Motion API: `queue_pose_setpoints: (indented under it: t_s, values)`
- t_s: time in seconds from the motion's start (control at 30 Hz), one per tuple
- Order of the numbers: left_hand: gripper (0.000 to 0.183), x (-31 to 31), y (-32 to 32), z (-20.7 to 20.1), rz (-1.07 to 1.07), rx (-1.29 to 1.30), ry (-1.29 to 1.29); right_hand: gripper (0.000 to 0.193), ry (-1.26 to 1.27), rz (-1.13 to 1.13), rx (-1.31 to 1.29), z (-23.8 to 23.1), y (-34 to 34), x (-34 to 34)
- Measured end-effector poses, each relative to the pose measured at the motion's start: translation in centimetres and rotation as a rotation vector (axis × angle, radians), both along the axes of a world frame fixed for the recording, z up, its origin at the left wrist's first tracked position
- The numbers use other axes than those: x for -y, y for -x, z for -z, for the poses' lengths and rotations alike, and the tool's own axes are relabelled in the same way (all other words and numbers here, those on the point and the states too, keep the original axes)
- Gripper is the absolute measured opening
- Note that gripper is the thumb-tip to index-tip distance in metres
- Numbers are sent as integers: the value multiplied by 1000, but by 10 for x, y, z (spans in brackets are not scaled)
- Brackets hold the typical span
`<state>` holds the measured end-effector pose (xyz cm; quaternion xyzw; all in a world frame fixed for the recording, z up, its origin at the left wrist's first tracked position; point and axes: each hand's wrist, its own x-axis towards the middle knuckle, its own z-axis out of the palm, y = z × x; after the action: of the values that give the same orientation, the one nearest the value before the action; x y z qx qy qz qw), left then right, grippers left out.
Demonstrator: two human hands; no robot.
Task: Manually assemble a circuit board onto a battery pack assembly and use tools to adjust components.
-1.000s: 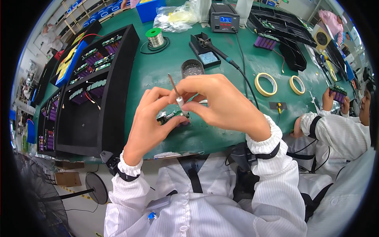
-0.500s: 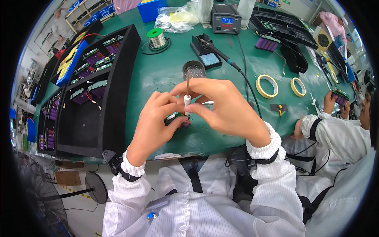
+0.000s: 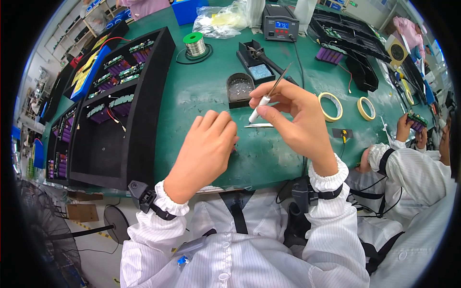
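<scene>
Seen from above at a green worktop [image 3: 201,91]: right hand [image 3: 293,120] pinched shut around a slim white-handled tool [image 3: 261,103], thumb and fingers clamped on the white grip, metal tip slanting up and away toward the far edge. Just below that grip, flat on the mat near the front edge, a pair of silver tweezers [image 3: 258,126], close under the fingertips but not held. Left hand [image 3: 206,151] curled palm-down beside them, fingers bunched over something small and purplish, mostly hidden; impossible to tell whether actually gripped. Directly beyond the hands, a small black dish [image 3: 239,89] of solder scraps and a soldering iron stand [image 3: 254,60]. Toward the right edge, two rolls of yellow tape [image 3: 331,106]; along the left edge, black trays [image 3: 115,144] of purple battery cells. At the right corner, a co-worker's hands [image 3: 413,132] in white sleeves.
</scene>
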<state>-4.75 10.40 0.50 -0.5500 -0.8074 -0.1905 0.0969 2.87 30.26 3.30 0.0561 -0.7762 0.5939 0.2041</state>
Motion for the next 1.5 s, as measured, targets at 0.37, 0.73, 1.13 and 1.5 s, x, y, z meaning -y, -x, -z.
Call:
queue_pose_setpoints:
  t_s: [0.37, 0.73, 1.13, 1.5]
  values:
    - [20, -7, -2, 1, -50, -266, 31, 19, 91, 166, -8, 20, 0, -12]
    - [14, -4, -2, 3, -7, -267, 48, 21, 74, 190, 73, 48, -17, -29]
    - [16, 6, 1, -11, 46, -98, -72, 20, 131, 169, 82, 50, -19, -18]
    - [15, 3, 3, -1, 47, -168, 35, 19, 195, 133, 120, 50, -22, -5]
